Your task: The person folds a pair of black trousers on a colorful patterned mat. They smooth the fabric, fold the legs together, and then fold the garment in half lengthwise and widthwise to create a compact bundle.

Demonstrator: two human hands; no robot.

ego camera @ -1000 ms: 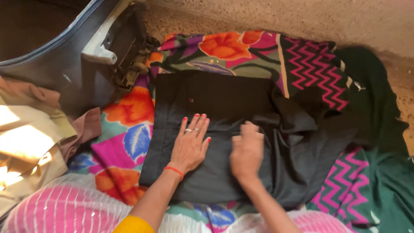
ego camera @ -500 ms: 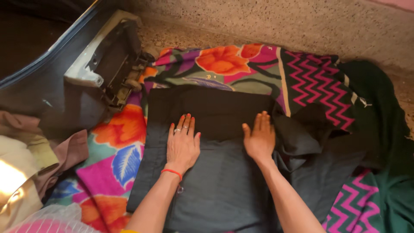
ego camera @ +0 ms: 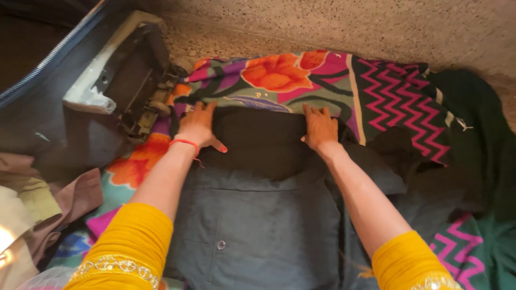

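Hands flat, fingers spread: left hand [ego camera: 198, 128] and right hand [ego camera: 320, 128] pressing far edge of dark shirt [ego camera: 258, 215] on floral cloth [ego camera: 279, 75]; open suitcase [ego camera: 80, 91] alongside, contents unclear.

A dark grey buttoned shirt [ego camera: 258, 215] lies flat on the floral cloth; its far edge looks black.

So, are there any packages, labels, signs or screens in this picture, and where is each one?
None can be seen.
Only cloth and luggage show: a dark shirt under the left hand and right hand, a flowered cloth beneath it, and a dark suitcase at the left.
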